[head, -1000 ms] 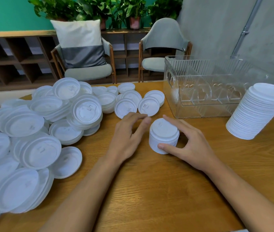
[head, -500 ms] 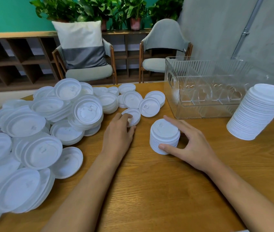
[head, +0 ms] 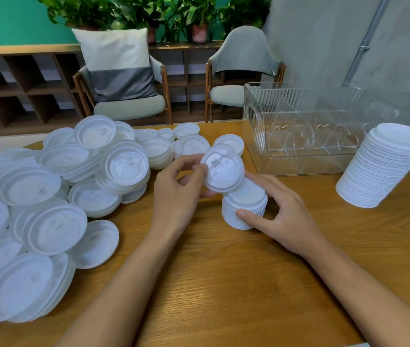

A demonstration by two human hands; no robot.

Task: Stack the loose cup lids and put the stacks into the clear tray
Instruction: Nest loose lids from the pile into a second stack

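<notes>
My left hand (head: 177, 194) pinches a small white lid (head: 224, 171) by its rim and holds it tilted just above a short stack of small lids (head: 245, 209) at the table's middle. My right hand (head: 284, 211) grips that short stack, thumb at the front and fingers behind it. A loose heap of large and small white lids (head: 56, 186) covers the left half of the table. The clear ribbed tray (head: 299, 161) stands at the back right with nothing in it. A tall leaning stack of lids (head: 381, 166) stands to the tray's right.
The wooden table (head: 224, 284) has bare wood in front of my arms. Two chairs (head: 128, 101) stand behind the table's far edge, with shelving and potted plants behind them. A grey wall runs along the right.
My left hand reached to the loose small lids, picked one up and brought it back over the short stack. My right hand stayed on the stack.
</notes>
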